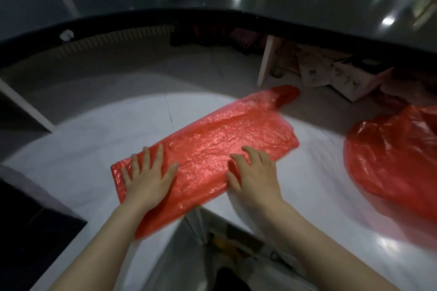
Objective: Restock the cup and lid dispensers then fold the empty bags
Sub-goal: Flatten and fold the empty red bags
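Observation:
A red plastic bag (212, 142) lies flattened in a long strip on the white counter (94, 139), its handles pointing to the far right. My left hand (147, 177) presses flat on the bag's near left end with fingers spread. My right hand (255, 172) rests on the bag's near edge, fingers slightly bent, thumb at the edge. A second red bag (397, 158) sits puffed up and unfolded at the right.
A dark raised counter ledge (212, 19) curves across the back. Cardboard boxes (338, 75) and a white panel (264, 61) stand under it at the right. A dark block (35, 217) sits at the near left. A gap in the counter (224, 243) opens below my hands.

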`<state>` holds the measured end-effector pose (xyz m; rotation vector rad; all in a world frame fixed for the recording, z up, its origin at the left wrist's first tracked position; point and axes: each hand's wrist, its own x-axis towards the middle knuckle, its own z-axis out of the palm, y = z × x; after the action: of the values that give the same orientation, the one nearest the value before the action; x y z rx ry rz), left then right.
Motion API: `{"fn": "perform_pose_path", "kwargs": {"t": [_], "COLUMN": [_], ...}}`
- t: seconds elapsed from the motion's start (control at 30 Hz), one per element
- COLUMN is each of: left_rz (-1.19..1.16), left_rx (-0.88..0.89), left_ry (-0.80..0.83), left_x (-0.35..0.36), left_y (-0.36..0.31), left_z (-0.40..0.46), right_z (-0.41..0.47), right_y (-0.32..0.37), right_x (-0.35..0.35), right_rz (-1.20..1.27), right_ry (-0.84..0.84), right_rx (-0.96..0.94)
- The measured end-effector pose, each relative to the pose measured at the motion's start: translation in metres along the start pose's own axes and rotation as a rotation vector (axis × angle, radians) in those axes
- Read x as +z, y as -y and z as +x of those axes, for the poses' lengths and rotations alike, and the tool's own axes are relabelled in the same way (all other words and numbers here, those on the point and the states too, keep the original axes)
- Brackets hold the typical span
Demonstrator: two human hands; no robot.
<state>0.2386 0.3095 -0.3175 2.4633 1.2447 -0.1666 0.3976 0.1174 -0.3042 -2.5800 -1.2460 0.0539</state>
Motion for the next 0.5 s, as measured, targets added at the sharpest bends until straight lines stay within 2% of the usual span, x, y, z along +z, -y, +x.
{"fn": "perform_pose_path", "kwargs": {"t": [0.17, 0.37, 0.43, 0.5], "left_rz": [-0.186, -0.686, -1.020, -1.470], "left_rx": [-0.194, -0.390, -0.438, -0.467], "left_ry": [-0.031, -0.177, -0.192, -0.165], "left_x": [-0.006, -0.024, -0.032, -0.042], "left_y": [0.023, 0.007, 0.006, 0.002], "left_z": [-0.034, -0.058, -0.063, -0.080], "right_z": [-0.040, -0.065, -0.067, -0.065], "right_y": [0.023, 0.024, 0.027, 0.033], "right_x": [-0.005, -0.006, -0.006, -0.004], "right_rz": [0.002, 0.014, 0.034, 0.089], "right_ry": [-0.075, 0.025, 0.074, 0.125], "right_rx": [-0.103, -0.062, -0.046, -0.053]}}
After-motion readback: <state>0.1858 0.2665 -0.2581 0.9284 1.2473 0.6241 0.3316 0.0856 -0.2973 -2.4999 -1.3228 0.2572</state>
